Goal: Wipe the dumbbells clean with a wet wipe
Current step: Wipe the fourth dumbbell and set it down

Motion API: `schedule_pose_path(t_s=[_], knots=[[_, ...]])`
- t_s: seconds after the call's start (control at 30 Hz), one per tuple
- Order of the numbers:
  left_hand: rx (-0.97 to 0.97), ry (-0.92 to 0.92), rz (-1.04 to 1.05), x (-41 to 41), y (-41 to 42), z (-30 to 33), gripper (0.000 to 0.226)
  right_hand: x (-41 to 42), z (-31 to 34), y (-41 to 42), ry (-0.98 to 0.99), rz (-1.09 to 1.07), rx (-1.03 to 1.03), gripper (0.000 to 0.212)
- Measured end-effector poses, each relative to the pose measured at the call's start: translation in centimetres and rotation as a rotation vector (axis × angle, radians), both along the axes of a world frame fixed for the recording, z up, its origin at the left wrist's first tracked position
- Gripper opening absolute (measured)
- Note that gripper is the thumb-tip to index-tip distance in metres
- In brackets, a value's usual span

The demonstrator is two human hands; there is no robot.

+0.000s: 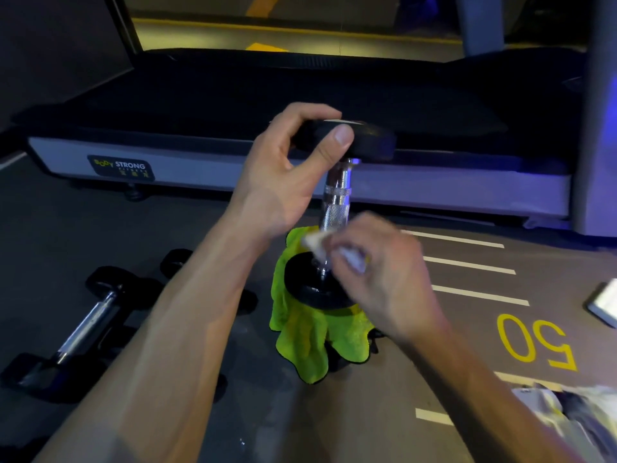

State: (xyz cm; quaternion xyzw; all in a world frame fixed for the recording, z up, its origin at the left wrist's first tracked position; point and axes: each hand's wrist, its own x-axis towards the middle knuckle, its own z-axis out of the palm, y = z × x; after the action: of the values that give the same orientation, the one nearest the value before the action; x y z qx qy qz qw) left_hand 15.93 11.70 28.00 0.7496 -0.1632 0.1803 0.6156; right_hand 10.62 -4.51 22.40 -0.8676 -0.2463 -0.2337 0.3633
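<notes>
A black dumbbell with a chrome knurled handle [336, 198] stands upright, its lower head resting on a bright green cloth [310, 339] on the floor. My left hand [293, 168] grips the upper black head from the left, thumb pressed on its rim. My right hand [384, 275] is blurred and holds a crumpled white wet wipe [319, 243] against the lower end of the handle, just above the bottom head. A second dumbbell [83, 325] lies flat on the floor at the left, partly hidden behind my left forearm.
A treadmill deck [300, 95] with a grey side rail runs across the back. White stripes and a yellow "50" [534, 342] mark the floor on the right. A white flat object [606, 302] sits at the right edge; a wrinkled packet [567, 416] lies at the lower right.
</notes>
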Motion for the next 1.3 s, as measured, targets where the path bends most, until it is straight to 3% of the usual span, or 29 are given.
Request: schedule_pose_path(t_s=[0.1,0.23,0.43,0.57,0.63,0.73,0.8,1.17,1.3], knots=[[0.003,-0.004,0.026,0.0,-0.2,0.0,0.026,0.0,0.4,-0.2,0.097,0.009,-0.102,0.016],[0.027,0.004,0.042,-0.1,-0.6,0.1,0.031,1.5,2.6,0.7,-0.073,-0.136,-0.002,0.013],[0.013,0.021,0.044,0.1,-0.3,-0.1,0.031,-0.4,0.0,0.7,0.070,-0.088,-0.084,0.015],[0.035,0.031,0.064,-0.1,-0.5,0.4,0.031,1.0,2.1,1.5,-0.093,-0.150,0.122,0.019],[0.041,0.038,0.068,-0.2,-0.6,0.5,0.034,0.5,1.8,2.2,-0.111,-0.151,0.129,0.029],[0.041,0.037,0.076,-0.2,-0.5,0.5,0.033,-1.4,0.0,2.2,-0.080,-0.121,-0.018,0.057],[0.038,0.032,0.076,-0.3,-0.5,0.4,0.033,-1.2,-0.2,1.7,-0.089,-0.113,-0.050,0.061],[0.037,0.042,0.096,-0.7,-0.5,0.5,0.033,0.2,-0.7,1.2,-0.149,-0.133,0.034,0.039],[0.027,0.027,0.101,-0.7,-0.7,0.5,0.032,0.7,0.3,1.7,-0.099,-0.201,0.252,0.036]])
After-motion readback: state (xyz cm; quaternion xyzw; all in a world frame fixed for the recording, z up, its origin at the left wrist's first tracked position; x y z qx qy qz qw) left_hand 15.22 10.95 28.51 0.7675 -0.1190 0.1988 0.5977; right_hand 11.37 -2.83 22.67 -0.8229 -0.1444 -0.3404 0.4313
